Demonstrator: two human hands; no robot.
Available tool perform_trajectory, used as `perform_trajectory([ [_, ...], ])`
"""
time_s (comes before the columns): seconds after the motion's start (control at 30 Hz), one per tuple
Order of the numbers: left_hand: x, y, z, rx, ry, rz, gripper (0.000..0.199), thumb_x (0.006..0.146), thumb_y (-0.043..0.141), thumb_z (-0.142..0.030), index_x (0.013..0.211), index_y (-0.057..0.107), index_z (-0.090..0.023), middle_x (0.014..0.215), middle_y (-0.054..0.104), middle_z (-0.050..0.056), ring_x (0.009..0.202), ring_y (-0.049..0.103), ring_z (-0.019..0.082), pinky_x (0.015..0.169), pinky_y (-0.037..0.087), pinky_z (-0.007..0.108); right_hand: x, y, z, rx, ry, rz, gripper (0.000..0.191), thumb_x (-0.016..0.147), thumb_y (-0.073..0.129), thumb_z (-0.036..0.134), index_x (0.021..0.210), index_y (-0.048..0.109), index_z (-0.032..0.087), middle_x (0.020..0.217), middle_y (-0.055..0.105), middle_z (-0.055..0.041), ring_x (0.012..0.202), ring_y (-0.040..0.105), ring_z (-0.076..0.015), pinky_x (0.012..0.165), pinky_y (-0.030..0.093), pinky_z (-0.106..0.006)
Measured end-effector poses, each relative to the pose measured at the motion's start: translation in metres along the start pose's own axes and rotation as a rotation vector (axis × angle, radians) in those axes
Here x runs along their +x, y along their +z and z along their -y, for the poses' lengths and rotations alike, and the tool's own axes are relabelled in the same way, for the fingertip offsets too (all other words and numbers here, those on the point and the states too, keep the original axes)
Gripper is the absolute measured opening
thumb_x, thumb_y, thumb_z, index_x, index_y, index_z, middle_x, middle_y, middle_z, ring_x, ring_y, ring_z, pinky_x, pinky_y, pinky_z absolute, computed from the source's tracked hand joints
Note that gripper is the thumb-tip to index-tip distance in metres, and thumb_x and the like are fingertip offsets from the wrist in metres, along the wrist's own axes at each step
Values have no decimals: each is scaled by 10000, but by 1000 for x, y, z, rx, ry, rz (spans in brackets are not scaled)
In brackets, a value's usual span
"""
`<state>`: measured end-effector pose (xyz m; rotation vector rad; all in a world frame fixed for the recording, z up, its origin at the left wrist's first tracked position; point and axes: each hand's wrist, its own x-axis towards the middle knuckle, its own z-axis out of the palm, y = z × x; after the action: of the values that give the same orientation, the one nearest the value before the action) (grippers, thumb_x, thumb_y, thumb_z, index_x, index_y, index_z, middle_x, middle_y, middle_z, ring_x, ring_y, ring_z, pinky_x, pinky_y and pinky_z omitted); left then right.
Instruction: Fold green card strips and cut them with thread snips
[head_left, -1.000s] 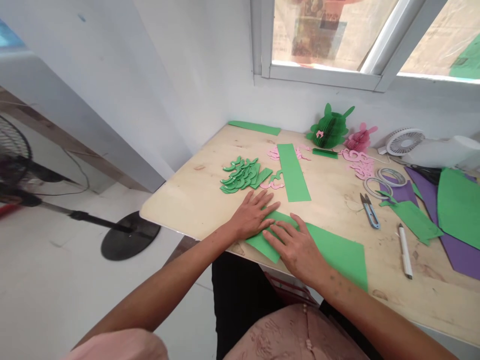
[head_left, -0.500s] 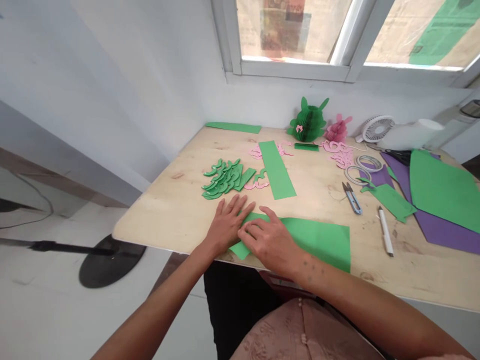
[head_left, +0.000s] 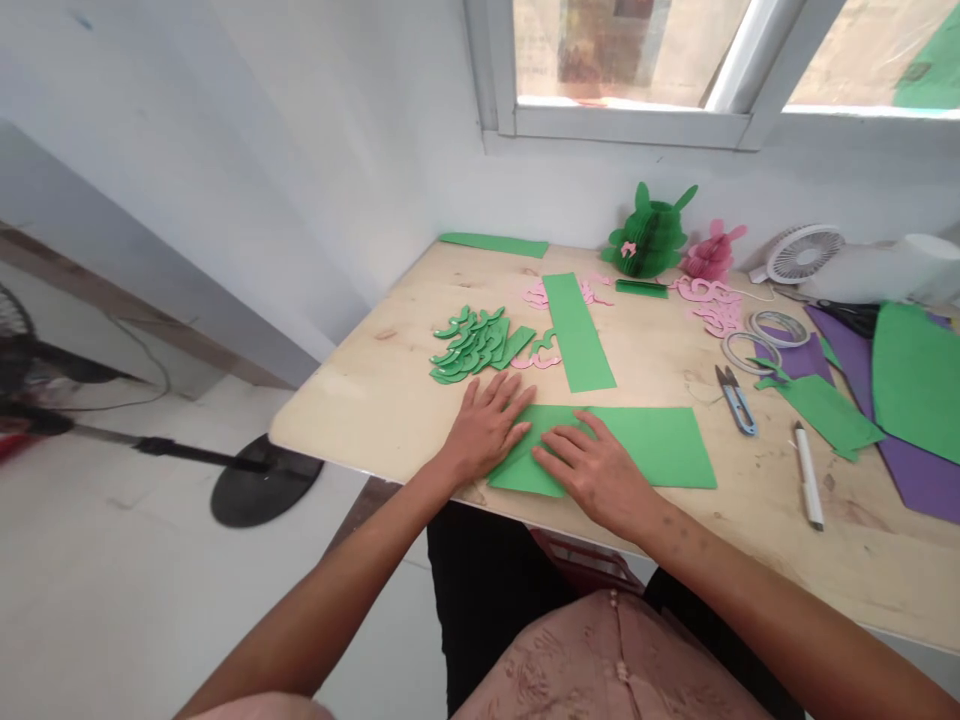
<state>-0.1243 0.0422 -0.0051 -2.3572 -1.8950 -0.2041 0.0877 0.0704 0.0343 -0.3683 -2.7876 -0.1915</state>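
Observation:
A sheet of green paper (head_left: 660, 445) lies near the table's front edge, with a fold toward its left end. On that left end rests my left hand (head_left: 487, 428), palm down, fingers spread. My right hand (head_left: 592, 465) lies on the middle of the sheet, its fingers stretched out and slightly bent. Just beyond my left hand is a pile of green curved paper cutouts (head_left: 469, 345). A flat green paper strip (head_left: 579, 335) lies past the sheet, partly over pink paper cutouts (head_left: 536, 292).
Blue thread snips (head_left: 736, 402), a white marker (head_left: 808, 478) and tape rolls (head_left: 751, 352) lie to the right, near purple paper (head_left: 919, 480). At the back stand a green honeycomb paper figure (head_left: 649, 238), a pink one (head_left: 714, 255) and a small white fan (head_left: 806, 255).
My right hand has moved off my left hand and to the right, with its fingers straighter. The green sheet now lies flatter. The view has shifted left.

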Motion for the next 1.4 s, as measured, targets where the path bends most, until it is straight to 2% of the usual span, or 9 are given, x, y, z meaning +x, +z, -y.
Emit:
perform_trajectory([
  [0.13, 7, -5, 5, -26, 207, 43, 496, 990, 291, -423, 1445, 374, -244, 1536, 328, 60, 1437, 233, 248, 1143, 185, 505, -16, 5, 7, -2, -15, -18, 302, 906, 468, 84, 1180, 593, 107, 1226, 616, -159, 1146, 505, -273, 1015, 346, -495],
  [0.3, 15, -4, 8, -66, 353, 76, 477, 995, 291, -399, 1449, 358, -268, 1557, 285, 33, 1446, 208, 226, 1150, 166, 463, -18, 9, 15, -44, 64, 17, 399, 879, 504, 103, 1270, 564, 154, 1292, 580, -156, 1093, 521, -297, 932, 389, -484],
  [0.5, 22, -6, 6, -150, 494, 115, 475, 981, 308, -292, 1454, 348, -295, 1554, 290, -5, 1448, 203, 215, 1153, 160, 446, -17, 12, 12, -16, 8, 14, 404, 862, 519, 114, 1257, 584, 168, 1300, 576, -152, 1232, 442, -305, 1058, 273, -527],
  [0.7, 22, -6, 6, -155, 500, 116, 489, 983, 288, -367, 1457, 347, -265, 1558, 282, 9, 1451, 193, 208, 1161, 151, 441, -20, 11, 13, 9, -14, 73, 477, 844, 531, 132, 1320, 535, 166, 1353, 537, -162, 1233, 438, -312, 1046, 279, -539],
  [0.97, 21, -5, 7, -105, 488, 118, 498, 977, 290, -428, 1460, 325, -314, 1566, 261, 5, 1455, 180, 215, 1157, 149, 473, -27, 8, 21, 9, 14, 146, 527, 807, 572, 138, 1331, 524, 162, 1425, 471, -169, 1178, 467, -326, 983, 324, -529],
  [1.17, 21, -8, 5, -90, 480, 140, 492, 981, 284, -417, 1462, 318, -320, 1571, 246, 3, 1456, 178, 203, 1160, 132, 457, -26, 6, 21, 32, 13, 119, 490, 836, 528, 122, 1325, 530, 159, 1420, 481, -162, 1262, 412, -321, 1051, 262, -548],
  [1.4, 22, -7, 6, -93, 482, 136, 487, 988, 275, -421, 1463, 313, -322, 1571, 246, 7, 1455, 179, 207, 1158, 131, 469, -26, 6, 21, 18, 15, 170, 467, 867, 534, 157, 1334, 519, 167, 1445, 451, -164, 1277, 405, -319, 1067, 241, -561],
])
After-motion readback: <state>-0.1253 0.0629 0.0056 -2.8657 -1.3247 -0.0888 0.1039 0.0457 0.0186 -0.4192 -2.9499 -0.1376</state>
